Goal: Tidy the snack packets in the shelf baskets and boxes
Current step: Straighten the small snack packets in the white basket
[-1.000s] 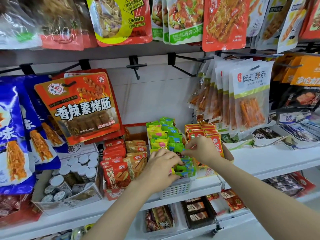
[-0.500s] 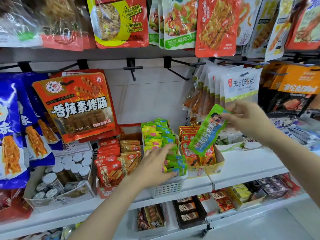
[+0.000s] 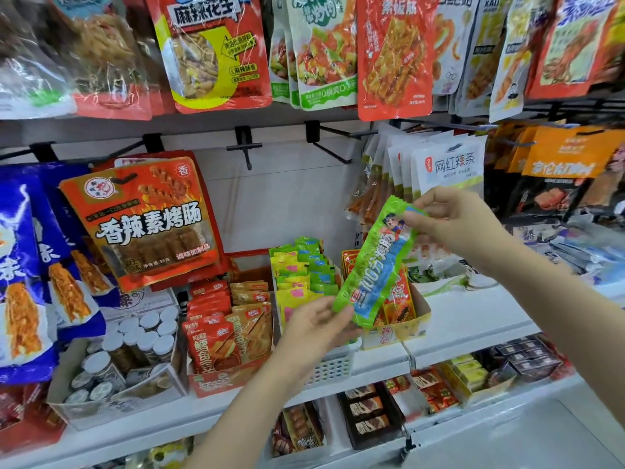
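Note:
A long green and blue snack packet (image 3: 375,265) hangs slanted in the air above the shelf. My right hand (image 3: 453,225) pinches its top end, and my left hand (image 3: 314,324) pinches its bottom end. Below it stands a white plastic basket (image 3: 329,367) with several green and yellow packets (image 3: 301,269) stood in rows. Right of the basket, a cardboard box (image 3: 411,324) holds red and orange packets, partly hidden behind the held packet.
A red box of orange sachets (image 3: 226,333) stands left of the basket, and a box of small jars (image 3: 118,363) further left. Large bags hang on hooks (image 3: 243,147) above. The white shelf (image 3: 473,316) continues right; a lower shelf holds more boxes.
My right hand lifted the green packet out of the basket and held it up. My left hand left the basket's packets and rose to take the packet's lower end.

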